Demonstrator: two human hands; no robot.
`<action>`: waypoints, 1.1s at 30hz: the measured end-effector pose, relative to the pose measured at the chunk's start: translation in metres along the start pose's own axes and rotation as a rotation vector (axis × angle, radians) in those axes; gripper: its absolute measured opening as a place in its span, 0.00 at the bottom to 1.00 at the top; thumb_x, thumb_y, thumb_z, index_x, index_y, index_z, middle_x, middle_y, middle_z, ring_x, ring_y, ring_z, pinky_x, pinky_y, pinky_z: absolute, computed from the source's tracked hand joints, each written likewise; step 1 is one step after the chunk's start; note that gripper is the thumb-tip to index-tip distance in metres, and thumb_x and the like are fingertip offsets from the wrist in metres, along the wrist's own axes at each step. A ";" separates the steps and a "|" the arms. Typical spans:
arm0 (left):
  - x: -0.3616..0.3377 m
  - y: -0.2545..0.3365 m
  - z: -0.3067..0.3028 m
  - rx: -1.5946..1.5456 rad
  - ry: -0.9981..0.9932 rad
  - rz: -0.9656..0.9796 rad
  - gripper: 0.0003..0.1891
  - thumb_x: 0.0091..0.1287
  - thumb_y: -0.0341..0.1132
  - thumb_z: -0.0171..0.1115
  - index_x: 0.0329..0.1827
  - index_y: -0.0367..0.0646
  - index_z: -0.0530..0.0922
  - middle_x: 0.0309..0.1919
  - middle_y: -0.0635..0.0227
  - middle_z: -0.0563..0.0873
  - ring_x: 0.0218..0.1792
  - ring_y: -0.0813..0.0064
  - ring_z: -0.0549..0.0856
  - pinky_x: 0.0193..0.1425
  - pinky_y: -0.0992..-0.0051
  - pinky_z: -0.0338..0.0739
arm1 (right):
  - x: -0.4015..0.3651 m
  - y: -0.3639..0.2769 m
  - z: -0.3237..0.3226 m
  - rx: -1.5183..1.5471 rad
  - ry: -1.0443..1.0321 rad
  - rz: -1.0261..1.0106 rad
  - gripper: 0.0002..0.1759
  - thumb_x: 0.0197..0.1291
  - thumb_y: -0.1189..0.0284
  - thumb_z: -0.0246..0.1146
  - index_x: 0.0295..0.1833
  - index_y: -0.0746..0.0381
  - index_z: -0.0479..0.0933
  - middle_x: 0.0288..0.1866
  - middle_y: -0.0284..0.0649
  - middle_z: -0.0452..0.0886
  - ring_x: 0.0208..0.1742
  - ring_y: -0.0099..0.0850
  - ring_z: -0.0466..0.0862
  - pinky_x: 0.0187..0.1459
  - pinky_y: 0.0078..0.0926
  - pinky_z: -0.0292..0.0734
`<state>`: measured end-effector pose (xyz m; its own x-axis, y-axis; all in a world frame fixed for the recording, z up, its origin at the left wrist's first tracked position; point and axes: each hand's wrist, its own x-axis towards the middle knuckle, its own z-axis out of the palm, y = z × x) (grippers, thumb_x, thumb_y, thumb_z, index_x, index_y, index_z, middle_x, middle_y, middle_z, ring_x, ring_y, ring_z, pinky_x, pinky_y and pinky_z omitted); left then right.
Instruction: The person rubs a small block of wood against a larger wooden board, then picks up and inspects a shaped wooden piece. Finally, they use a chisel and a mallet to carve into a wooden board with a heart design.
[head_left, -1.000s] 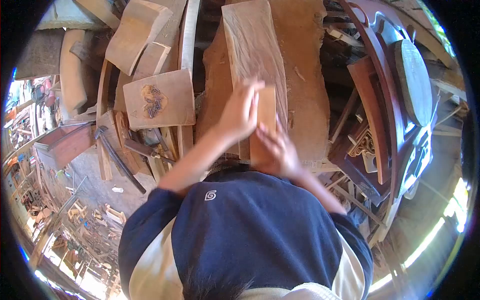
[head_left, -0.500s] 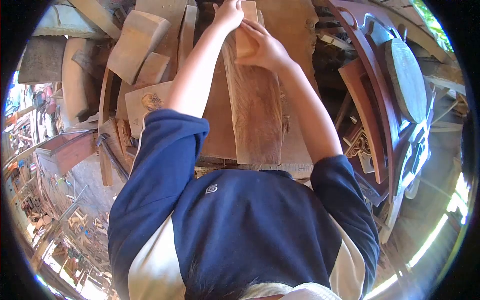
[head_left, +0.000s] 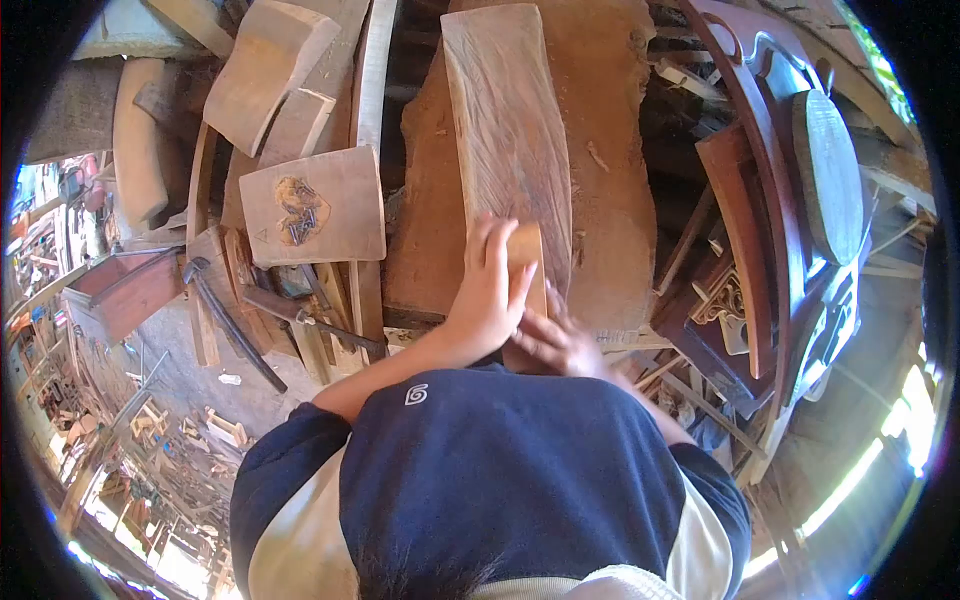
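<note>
Head view | left hand (head_left: 487, 300) curls fingers round tan rectangular wooden block (head_left: 526, 243), likely for steady pressure | right hand (head_left: 562, 347) blurred at its near end, grip unclear | long wavy-grained brown board (head_left: 508, 110) beneath, upper centre, seemingly backed by rough-edged wooden desk (head_left: 607, 200)

The plank (head_left: 510, 110) is matt wood; the slab (head_left: 612, 200) beneath is rough-edged; the curved frame (head_left: 767, 140) right of the plank is glossy.
</note>
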<state>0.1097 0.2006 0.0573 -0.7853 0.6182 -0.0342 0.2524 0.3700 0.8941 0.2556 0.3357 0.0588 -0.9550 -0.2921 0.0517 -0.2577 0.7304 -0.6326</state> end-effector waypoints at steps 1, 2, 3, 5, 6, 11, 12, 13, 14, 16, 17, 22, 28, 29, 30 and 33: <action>0.017 -0.007 0.001 0.057 0.046 0.039 0.23 0.74 0.33 0.57 0.68 0.36 0.65 0.66 0.42 0.70 0.71 0.46 0.67 0.76 0.53 0.60 | 0.010 0.007 -0.004 0.003 -0.002 0.002 0.51 0.35 0.59 0.80 0.71 0.57 0.73 0.77 0.45 0.65 0.77 0.62 0.61 0.75 0.60 0.60; 0.039 -0.014 0.001 0.115 0.096 0.082 0.24 0.73 0.34 0.59 0.68 0.36 0.65 0.66 0.43 0.70 0.70 0.47 0.67 0.76 0.53 0.60 | 0.031 0.025 -0.010 0.091 0.054 0.009 0.50 0.37 0.61 0.79 0.72 0.55 0.72 0.77 0.44 0.65 0.76 0.58 0.64 0.75 0.59 0.61; 0.076 -0.028 -0.002 0.142 0.084 0.108 0.25 0.73 0.37 0.60 0.69 0.39 0.65 0.67 0.45 0.69 0.71 0.47 0.67 0.75 0.53 0.62 | 0.058 0.047 -0.017 0.174 0.115 0.011 0.49 0.39 0.63 0.79 0.73 0.53 0.71 0.77 0.44 0.65 0.76 0.55 0.66 0.75 0.57 0.62; 0.167 -0.029 -0.021 0.184 -0.031 -0.037 0.27 0.76 0.47 0.55 0.73 0.43 0.64 0.69 0.47 0.70 0.70 0.50 0.71 0.74 0.57 0.67 | 0.118 0.094 -0.036 0.234 0.201 0.061 0.50 0.41 0.67 0.78 0.75 0.50 0.68 0.77 0.45 0.66 0.74 0.50 0.70 0.75 0.54 0.64; 0.225 -0.051 -0.026 0.342 -0.102 -0.004 0.30 0.77 0.51 0.53 0.75 0.44 0.63 0.70 0.49 0.68 0.69 0.52 0.72 0.73 0.57 0.68 | 0.154 0.131 -0.027 0.828 0.184 0.283 0.55 0.38 0.68 0.80 0.77 0.49 0.65 0.79 0.44 0.62 0.73 0.51 0.70 0.73 0.48 0.69; 0.396 -0.066 -0.062 0.389 -0.238 -0.200 0.33 0.69 0.60 0.57 0.69 0.47 0.75 0.72 0.55 0.72 0.75 0.58 0.67 0.77 0.59 0.63 | 0.265 0.171 -0.078 -0.079 0.258 0.038 0.54 0.43 0.64 0.78 0.77 0.55 0.60 0.83 0.42 0.54 0.67 0.50 0.77 0.68 0.45 0.76; 0.383 -0.056 -0.056 0.506 -0.116 -0.209 0.34 0.67 0.61 0.59 0.68 0.47 0.76 0.73 0.56 0.71 0.76 0.59 0.66 0.77 0.59 0.62 | 0.268 0.165 -0.076 -0.127 0.229 0.118 0.51 0.44 0.64 0.76 0.75 0.59 0.61 0.80 0.47 0.57 0.67 0.53 0.75 0.66 0.46 0.76; 0.359 -0.040 -0.046 0.622 0.007 -0.224 0.35 0.65 0.63 0.60 0.68 0.48 0.76 0.74 0.56 0.69 0.77 0.59 0.64 0.78 0.58 0.61 | 0.269 0.159 -0.073 -0.172 0.197 0.196 0.47 0.46 0.64 0.74 0.72 0.64 0.62 0.78 0.51 0.61 0.68 0.57 0.72 0.64 0.46 0.76; 0.340 -0.042 -0.036 0.669 0.107 -0.103 0.33 0.62 0.58 0.65 0.62 0.44 0.80 0.68 0.54 0.77 0.71 0.59 0.74 0.72 0.60 0.70 | 0.256 0.148 -0.065 -0.241 0.197 0.197 0.44 0.46 0.61 0.72 0.67 0.66 0.62 0.72 0.54 0.66 0.63 0.58 0.75 0.62 0.49 0.77; 0.287 -0.037 -0.031 0.665 -0.170 -0.137 0.47 0.66 0.62 0.59 0.79 0.39 0.57 0.79 0.42 0.53 0.79 0.44 0.55 0.81 0.54 0.54 | 0.207 0.100 -0.044 -0.285 0.187 0.269 0.47 0.44 0.57 0.73 0.67 0.69 0.63 0.68 0.58 0.67 0.60 0.62 0.75 0.58 0.52 0.79; 0.239 -0.026 -0.027 0.611 -0.177 -0.133 0.45 0.66 0.60 0.60 0.78 0.38 0.59 0.78 0.42 0.57 0.77 0.42 0.59 0.79 0.53 0.57 | 0.174 0.083 -0.022 -0.335 0.215 0.236 0.50 0.43 0.53 0.75 0.66 0.71 0.63 0.69 0.62 0.66 0.64 0.68 0.72 0.58 0.53 0.79; 0.041 0.016 -0.001 0.469 -0.089 -0.055 0.34 0.63 0.47 0.67 0.67 0.35 0.66 0.61 0.43 0.72 0.64 0.42 0.72 0.67 0.48 0.70 | 0.015 -0.012 0.036 -0.103 0.125 0.159 0.15 0.56 0.67 0.65 0.44 0.65 0.78 0.69 0.56 0.69 0.74 0.77 0.57 0.49 0.54 0.86; 0.086 -0.020 0.012 0.157 0.210 0.188 0.25 0.55 0.37 0.74 0.56 0.39 0.81 0.55 0.53 0.81 0.62 0.47 0.74 0.71 0.54 0.67 | 0.048 0.025 0.022 -0.097 0.273 0.070 0.42 0.34 0.59 0.79 0.61 0.59 0.77 0.73 0.54 0.68 0.74 0.76 0.58 0.49 0.56 0.86; 0.122 -0.027 0.007 0.128 0.243 0.167 0.24 0.55 0.37 0.74 0.55 0.40 0.82 0.54 0.53 0.82 0.63 0.49 0.75 0.70 0.55 0.68 | 0.075 0.046 0.010 -0.091 0.242 0.109 0.43 0.35 0.59 0.78 0.62 0.59 0.76 0.74 0.55 0.67 0.75 0.72 0.60 0.55 0.57 0.83; 0.163 -0.035 0.001 0.097 0.270 0.146 0.23 0.55 0.38 0.74 0.54 0.41 0.83 0.53 0.53 0.83 0.63 0.51 0.75 0.70 0.56 0.69 | 0.109 0.070 -0.006 -0.088 0.162 0.179 0.48 0.35 0.57 0.78 0.67 0.59 0.72 0.75 0.55 0.66 0.74 0.66 0.64 0.60 0.55 0.80; 0.275 -0.012 -0.045 0.132 0.079 -0.033 0.27 0.59 0.50 0.68 0.57 0.41 0.83 0.58 0.54 0.85 0.60 0.59 0.84 0.63 0.64 0.78 | 0.216 0.124 -0.041 -0.130 0.359 0.324 0.53 0.38 0.53 0.77 0.72 0.59 0.65 0.74 0.50 0.69 0.73 0.58 0.68 0.64 0.50 0.77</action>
<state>-0.1347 0.3343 0.0573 -0.8349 0.5499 -0.0224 0.2939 0.4799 0.8266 0.0115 0.3886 0.0232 -0.9734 0.1771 0.1454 0.0667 0.8260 -0.5597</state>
